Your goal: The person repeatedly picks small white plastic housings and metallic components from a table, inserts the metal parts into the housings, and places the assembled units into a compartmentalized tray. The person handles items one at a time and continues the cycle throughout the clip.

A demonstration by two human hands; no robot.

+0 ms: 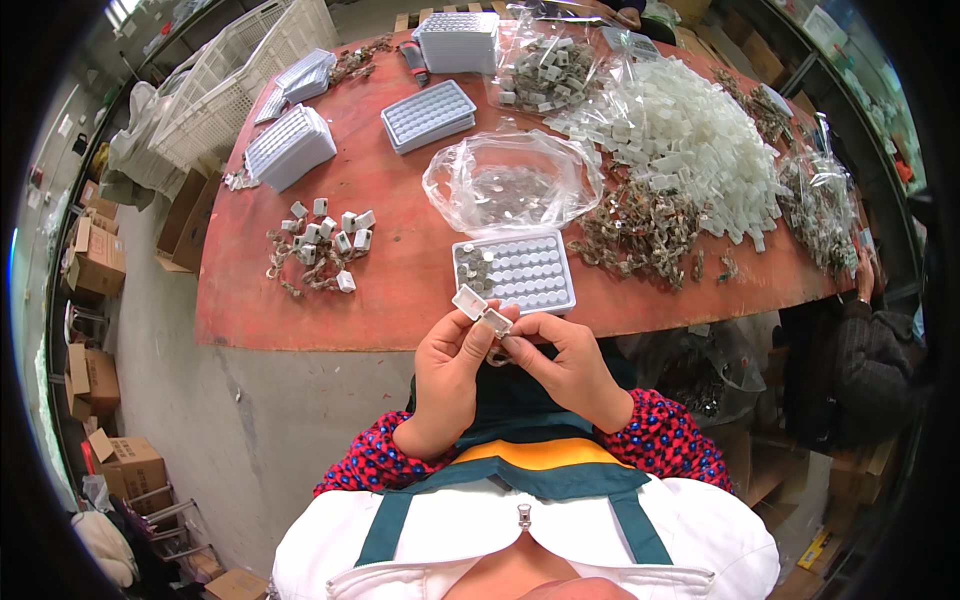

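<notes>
The small white box (467, 302) is held open at its hinge, right at the table's front edge, just before the tray! It is gripped between thumb and fingers of the left hand (446, 372), and its nearer half is pinched by the thumb and fingertips of the right hand (572, 368); a bit of brown cord (498, 357) can be seen hanging beneath. Just beyond, small discs (473, 268) are gathered on the left side of the pale tray (540, 275). Behind that, an open plastic bag (512, 178) is spread out. To the right, brown cords (640, 232) are heaped beside a great mound of translucent pieces (690, 135); to the left, corded white boxes (322, 235) are clustered, and stacked trays (292, 150) are set farther back on the red table (385, 290).
</notes>
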